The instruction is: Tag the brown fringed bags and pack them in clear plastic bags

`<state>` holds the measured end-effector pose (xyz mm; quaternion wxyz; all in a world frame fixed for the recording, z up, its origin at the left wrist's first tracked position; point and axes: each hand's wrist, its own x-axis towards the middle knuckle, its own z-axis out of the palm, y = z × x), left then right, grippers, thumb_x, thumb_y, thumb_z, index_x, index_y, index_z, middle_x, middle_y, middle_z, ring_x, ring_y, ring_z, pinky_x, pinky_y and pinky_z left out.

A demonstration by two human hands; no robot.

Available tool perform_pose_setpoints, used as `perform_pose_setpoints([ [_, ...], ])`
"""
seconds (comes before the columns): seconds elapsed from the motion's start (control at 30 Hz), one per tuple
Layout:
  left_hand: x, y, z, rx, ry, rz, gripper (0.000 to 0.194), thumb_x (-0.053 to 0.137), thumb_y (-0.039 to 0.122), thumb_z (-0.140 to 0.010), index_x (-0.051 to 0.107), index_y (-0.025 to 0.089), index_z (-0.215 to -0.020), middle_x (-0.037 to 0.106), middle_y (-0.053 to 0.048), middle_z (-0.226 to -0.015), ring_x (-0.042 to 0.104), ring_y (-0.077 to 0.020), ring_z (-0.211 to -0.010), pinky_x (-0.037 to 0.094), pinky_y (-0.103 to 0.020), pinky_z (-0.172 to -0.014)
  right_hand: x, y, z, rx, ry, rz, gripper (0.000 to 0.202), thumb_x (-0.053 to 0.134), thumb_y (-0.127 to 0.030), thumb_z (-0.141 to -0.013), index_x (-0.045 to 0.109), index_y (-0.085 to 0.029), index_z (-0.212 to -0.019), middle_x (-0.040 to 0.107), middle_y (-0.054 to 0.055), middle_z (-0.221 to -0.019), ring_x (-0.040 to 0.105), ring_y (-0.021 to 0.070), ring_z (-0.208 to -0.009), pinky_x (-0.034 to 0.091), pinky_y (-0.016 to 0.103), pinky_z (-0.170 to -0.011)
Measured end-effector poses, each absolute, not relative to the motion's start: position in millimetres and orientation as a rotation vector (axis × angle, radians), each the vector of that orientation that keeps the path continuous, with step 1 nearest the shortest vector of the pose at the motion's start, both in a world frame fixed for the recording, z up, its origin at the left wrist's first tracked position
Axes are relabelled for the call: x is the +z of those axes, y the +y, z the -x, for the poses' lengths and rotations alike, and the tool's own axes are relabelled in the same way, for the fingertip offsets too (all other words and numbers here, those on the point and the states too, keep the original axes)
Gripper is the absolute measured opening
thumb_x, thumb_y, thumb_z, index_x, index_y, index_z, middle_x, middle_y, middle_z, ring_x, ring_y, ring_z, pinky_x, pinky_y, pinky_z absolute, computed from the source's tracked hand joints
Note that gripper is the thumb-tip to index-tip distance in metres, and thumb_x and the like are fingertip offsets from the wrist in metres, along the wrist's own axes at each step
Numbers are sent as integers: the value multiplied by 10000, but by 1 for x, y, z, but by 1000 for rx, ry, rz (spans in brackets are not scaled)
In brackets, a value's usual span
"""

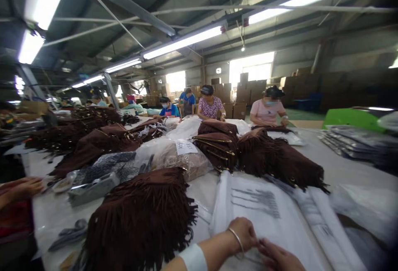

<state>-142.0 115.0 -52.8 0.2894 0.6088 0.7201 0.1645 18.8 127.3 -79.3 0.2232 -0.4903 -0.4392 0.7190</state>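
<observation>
My left hand [244, 234], with a bangle at the wrist, is closed in a pinch over a stack of white plastic bags [255, 196] with dark print. What its fingertips hold is too small to make out. Close beside it on the right, my right hand [278, 256] has its fingers pressed together, nearly touching the left fingertips; anything between them is hidden. A brown fringed bag [139, 217] lies to the left of my forearm.
Brown bags with gold zippers [217, 146] and more fringed bags [280, 161] lie beyond the plastic. A grey box [93, 188] stands left, near another person's hand [29, 187]. Several people work across the table. Packed bags [354, 142] are stacked right.
</observation>
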Motion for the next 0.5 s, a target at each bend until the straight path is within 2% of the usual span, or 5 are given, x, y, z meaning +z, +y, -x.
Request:
perform_pose_setpoints([
  [0.07,-52,117,144,486,1880,-1631,175,762,289,-616,661,150,-651,653,-4,-639,594,-153,-631,462,-269,-618,-76,116,-20,1941,-1081,1373,439,688,-502,-678,682,-153,-944,695,117,-1010,657,149,-676,502,209,-568],
  [0.17,-54,130,154,624,1805,-1654,242,639,347,-792,594,135,-684,616,9,-689,586,-137,-682,471,-310,-697,-70,109,-20,1982,-928,1366,449,611,-373,-800,544,-135,-1175,673,117,-1015,613,82,-577,461,171,-502],
  [0.37,-51,152,165,929,1715,-1624,265,486,410,-834,572,161,-802,658,-25,-742,628,-164,-720,478,-279,-672,-68,114,-18,2040,-808,1350,683,554,-296,-852,186,-151,-1408,691,94,-871,603,110,-512,476,212,-466],
  [0.43,-44,148,160,1011,1787,-1613,314,394,430,-861,556,163,-888,664,-34,-735,634,-168,-679,470,-263,-618,-63,113,-17,2068,-827,1322,641,551,-318,-854,237,-123,-1378,688,111,-881,598,105,-510,484,216,-472],
  [0.5,-37,144,153,1060,1889,-1645,338,338,431,-886,540,169,-955,656,-30,-720,624,-171,-646,448,-260,-601,-56,114,-16,2069,-882,1268,511,555,-386,-850,419,-106,-1255,678,133,-935,616,107,-569,502,218,-504],
])
